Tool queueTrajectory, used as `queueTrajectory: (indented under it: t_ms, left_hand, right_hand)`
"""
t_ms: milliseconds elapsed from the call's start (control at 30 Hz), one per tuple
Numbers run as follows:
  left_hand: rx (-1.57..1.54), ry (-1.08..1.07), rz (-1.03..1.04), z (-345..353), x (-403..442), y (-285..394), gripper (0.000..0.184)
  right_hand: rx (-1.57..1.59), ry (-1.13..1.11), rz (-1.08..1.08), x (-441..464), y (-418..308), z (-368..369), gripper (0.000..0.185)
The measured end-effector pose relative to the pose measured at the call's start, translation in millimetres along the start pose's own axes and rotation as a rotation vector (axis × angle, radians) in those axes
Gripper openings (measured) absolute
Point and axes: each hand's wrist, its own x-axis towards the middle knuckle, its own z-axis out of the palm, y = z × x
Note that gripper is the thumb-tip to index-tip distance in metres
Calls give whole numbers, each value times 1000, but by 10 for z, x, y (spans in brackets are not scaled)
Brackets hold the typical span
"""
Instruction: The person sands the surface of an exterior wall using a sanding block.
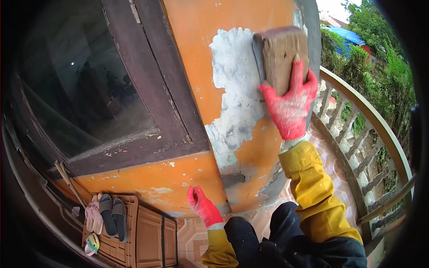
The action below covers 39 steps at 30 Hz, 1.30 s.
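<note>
A wooden block (282, 56) with a dark layer along its left side is held against the wall by my right hand (292, 100), in a red and white glove, fingers spread over its face. Beside the block, a bare white patch (234, 80) with ragged edges shows in the orange paint (192, 27). My left hand (204, 206), also gloved in red, hangs low near the bottom of the wall, its fingers curled together; whether anything is in them is too small to tell.
A dark-framed window (134, 149) fills the left. Slippers (112, 216) lie on a brown slatted surface (129, 241) at the lower left. A curved balustrade (375, 116) runs along the right, with greenery beyond. The floor (192, 236) is tiled.
</note>
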Motion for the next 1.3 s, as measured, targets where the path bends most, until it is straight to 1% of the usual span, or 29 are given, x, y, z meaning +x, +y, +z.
queueTrajectory:
  t_ms: [33,67,100,167,200,233,300,333,433,467,500,567,600,633,700,733,767,833,867,900,967,1067,1100,1167,1200,1267,1300]
  left_hand:
    - [-8,-6,-58,-90,-84,-18,32]
    - [-26,14,-22,-148,-155,-81,31]
    - [-26,16,-26,-187,-196,-115,31]
    - [10,-33,-26,-301,-284,-147,31]
    - [15,-32,-29,-312,-331,-105,31]
    - [28,-24,-35,-293,-382,-21,31]
    - [43,-8,-42,-267,-449,109,31]
    - [28,2,-34,-259,-467,159,31]
    - [-7,-2,-24,-154,-525,221,30]
    - [-18,-14,-19,-117,-558,229,29]
    - [-15,-16,-26,-86,-602,249,29]
    - [-22,-110,-15,-27,-705,296,28]
    - [-22,-112,-19,-39,-751,323,28]
    - [2,-123,-10,-39,-788,351,27]
    - [17,-124,1,-11,-834,389,27]
    - [13,-109,10,-5,-846,405,27]
    - [15,-96,16,-17,-861,426,28]
    - [4,-94,13,23,-864,473,28]
    - [-9,-94,15,69,-849,482,28]
    - [-12,-99,14,90,-843,474,28]
    - [-36,-172,25,95,-872,440,27]
    - [-18,-176,27,50,-985,513,29]
    - [-15,-179,26,17,-998,508,29]
    - [13,-103,9,-52,-997,496,28]
    - [18,-106,13,-35,-979,521,28]
    - [9,-80,69,18,-966,585,28]
    - [7,-90,71,50,-964,593,28]
  right_hand:
    - [17,1,-15,-304,108,-13,108]
    - [29,-60,-73,-527,226,-71,113]
    - [28,-63,-75,-546,249,-80,113]
    - [68,-146,-25,-597,271,-128,116]
    - [79,-133,26,-457,220,-105,117]
    - [79,-135,28,-269,163,-74,117]
    - [117,69,79,98,23,-26,121]
    - [95,67,131,201,-64,-34,125]
    - [72,118,86,-192,27,-12,124]
    - [102,59,97,-440,95,-17,131]
    - [95,56,96,-587,146,-33,131]
    - [130,-47,114,-748,211,-86,131]
    - [106,-83,163,-648,176,-72,129]
    - [102,-83,161,-482,121,-67,129]
    - [147,104,302,-54,-68,-76,122]
    - [163,144,329,140,-192,-116,122]
    - [163,139,329,113,-214,-106,122]
    - [181,121,373,33,-238,-110,122]
    - [127,78,323,-238,-73,-37,124]
    - [124,83,320,-512,33,-40,124]
    - [82,-106,380,-906,166,-123,125]
    - [88,-160,402,-649,158,-151,125]
    - [24,-114,315,-418,146,-121,120]
    - [83,-7,268,111,70,-55,111]
    - [83,-6,275,131,78,-30,111]
    - [-15,35,162,152,120,-34,103]
    - [42,-4,161,-98,197,-81,100]
